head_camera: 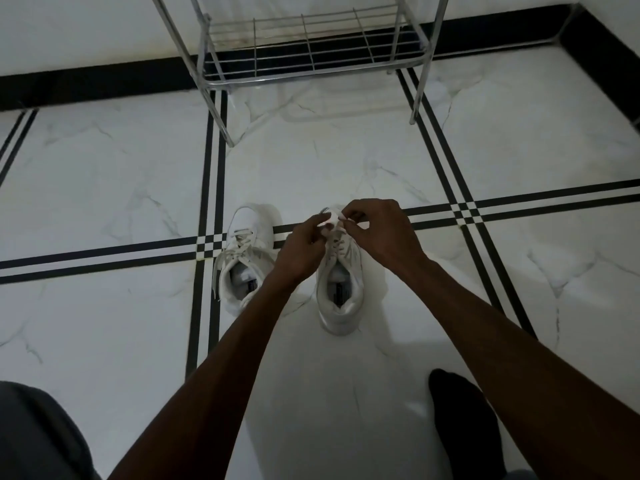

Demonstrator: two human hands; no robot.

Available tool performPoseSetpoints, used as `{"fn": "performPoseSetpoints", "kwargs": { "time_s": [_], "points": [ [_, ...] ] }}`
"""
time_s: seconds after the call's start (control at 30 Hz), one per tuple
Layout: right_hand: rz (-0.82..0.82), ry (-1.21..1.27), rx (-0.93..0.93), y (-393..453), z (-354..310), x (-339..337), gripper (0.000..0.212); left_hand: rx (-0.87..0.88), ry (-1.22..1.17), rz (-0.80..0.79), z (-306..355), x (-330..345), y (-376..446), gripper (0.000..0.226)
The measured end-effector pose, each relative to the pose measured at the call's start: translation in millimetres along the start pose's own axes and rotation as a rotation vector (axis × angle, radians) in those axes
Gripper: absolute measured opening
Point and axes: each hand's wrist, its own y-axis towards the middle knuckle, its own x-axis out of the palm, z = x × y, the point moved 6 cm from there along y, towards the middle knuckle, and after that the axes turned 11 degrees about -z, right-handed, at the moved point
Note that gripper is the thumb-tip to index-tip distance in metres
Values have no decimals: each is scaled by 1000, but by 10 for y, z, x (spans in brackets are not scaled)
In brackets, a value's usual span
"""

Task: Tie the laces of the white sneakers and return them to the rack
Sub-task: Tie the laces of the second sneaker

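left hand (304, 242), right hand (375, 226): pinching laces (333, 218) | right sneaker (341, 289): toe toward rack (311, 46)

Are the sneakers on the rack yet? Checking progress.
No, both sneakers stand on the floor before the rack.

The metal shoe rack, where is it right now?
In the head view the metal shoe rack stands at the top centre against the wall, beyond the two white sneakers on the marble floor. Its visible wire shelf holds nothing.

White marble floor (104, 174), black stripes; black baseboard (86, 81).
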Motion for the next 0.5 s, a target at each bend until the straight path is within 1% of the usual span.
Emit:
{"fn": "performPoseSetpoints", "kwargs": {
  "time_s": [0.07,0.1,0.13,0.2,0.23,0.27,0.3,0.33,0.37,0.4,0.43,0.47,0.5],
  "points": [
    [10,99,44,26,45,21,11,-67,358,52,-13,-42,19,46],
    [15,160,74,34,73,25,11,-97,511,92,-2,-80,10,43],
    [15,220,104,31,91,27,11,-106,617,134,22,-124,-10,37],
    [-8,347,167,3,123,34,13,-93,718,213,29,-223,-49,22],
    [-25,420,203,-15,160,49,13,-60,722,242,21,-282,-73,18],
    [-44,496,254,-37,199,68,14,-8,673,257,21,-345,-105,19],
    [-66,586,314,-54,240,103,16,47,529,255,30,-415,-144,25],
    [-91,681,383,-66,280,146,17,91,310,232,39,-473,-181,33],
    [-110,783,454,-82,317,183,17,115,140,218,49,-522,-224,39],
    [-111,858,524,-109,361,200,16,110,84,230,43,-574,-268,43],
    [-85,916,602,-152,449,214,14,75,159,269,17,-645,-311,46],
    [-41,941,701,-222,604,230,10,10,315,332,-51,-740,-355,47],
    [4,942,815,-336,780,242,8,-90,499,418,-170,-858,-414,48]
  ]
}}
